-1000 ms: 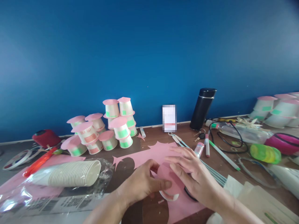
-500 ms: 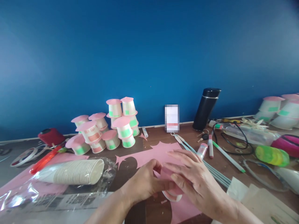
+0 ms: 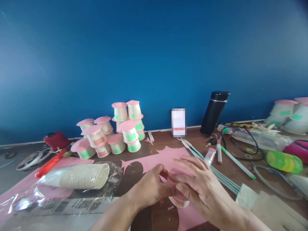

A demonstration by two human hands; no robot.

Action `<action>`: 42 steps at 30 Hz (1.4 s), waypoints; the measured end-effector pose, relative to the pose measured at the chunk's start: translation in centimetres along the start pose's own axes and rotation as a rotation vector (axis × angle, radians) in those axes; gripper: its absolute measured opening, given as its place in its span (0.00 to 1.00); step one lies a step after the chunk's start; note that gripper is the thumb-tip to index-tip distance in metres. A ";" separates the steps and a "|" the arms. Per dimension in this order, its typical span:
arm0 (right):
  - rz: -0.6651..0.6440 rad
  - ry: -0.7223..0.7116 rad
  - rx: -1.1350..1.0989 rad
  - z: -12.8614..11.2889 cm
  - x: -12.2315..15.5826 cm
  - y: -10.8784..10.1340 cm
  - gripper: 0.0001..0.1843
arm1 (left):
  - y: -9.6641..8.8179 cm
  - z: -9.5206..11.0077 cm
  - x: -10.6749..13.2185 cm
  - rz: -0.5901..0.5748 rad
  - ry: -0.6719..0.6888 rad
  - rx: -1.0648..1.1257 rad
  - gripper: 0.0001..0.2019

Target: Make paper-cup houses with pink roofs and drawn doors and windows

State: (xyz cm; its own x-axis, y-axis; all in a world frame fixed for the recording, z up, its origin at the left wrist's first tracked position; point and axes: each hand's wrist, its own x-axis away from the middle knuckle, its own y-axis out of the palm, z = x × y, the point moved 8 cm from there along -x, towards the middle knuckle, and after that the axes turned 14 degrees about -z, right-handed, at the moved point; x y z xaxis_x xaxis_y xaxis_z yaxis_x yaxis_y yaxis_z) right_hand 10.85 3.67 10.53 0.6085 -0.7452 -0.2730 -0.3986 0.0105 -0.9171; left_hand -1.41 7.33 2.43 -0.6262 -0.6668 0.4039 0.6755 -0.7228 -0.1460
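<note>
Between my hands, a white paper cup (image 3: 180, 202) stands upside down with a red drawn pattern on its side. A pink paper roof (image 3: 181, 173) covers its top, mostly hidden by my fingers. My left hand (image 3: 154, 186) pinches the roof's near left edge between thumb and fingers. Across the roof's top and right side lies my right hand (image 3: 202, 184), its thumb at the near edge close to the left thumb. Beneath and around them is a cut-out pink paper sheet (image 3: 154, 162) with rounded gaps.
Several pink-roofed cups (image 3: 116, 142) are stacked at back left. Left lie a wrapped sleeve of paper cups (image 3: 84, 176) and a red thread spool (image 3: 56, 140). A black flask (image 3: 215, 112) leans against the blue wall. Right are a glue stick (image 3: 210, 156), markers (image 3: 218, 152), keys (image 3: 213, 141) and a cable (image 3: 250, 157).
The whole view has shifted slightly, so things sit a little further right. Both hands keep almost the same hold on the pink roof, with the fingers slightly moved.
</note>
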 end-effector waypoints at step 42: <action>-0.262 0.155 -0.066 2.5 3.3 2.0 0.72 | -0.2 0.0 0.4 0.021 -0.028 -0.023 0.32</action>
State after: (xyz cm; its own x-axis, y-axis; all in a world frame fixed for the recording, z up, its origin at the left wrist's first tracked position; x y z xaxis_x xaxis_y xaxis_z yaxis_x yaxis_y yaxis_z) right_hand 13.81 2.91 7.06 0.5866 -0.8096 0.0219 -0.2888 -0.2344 -0.9283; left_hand -1.80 7.26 2.63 -0.6007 -0.6767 0.4257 0.6791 -0.7129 -0.1750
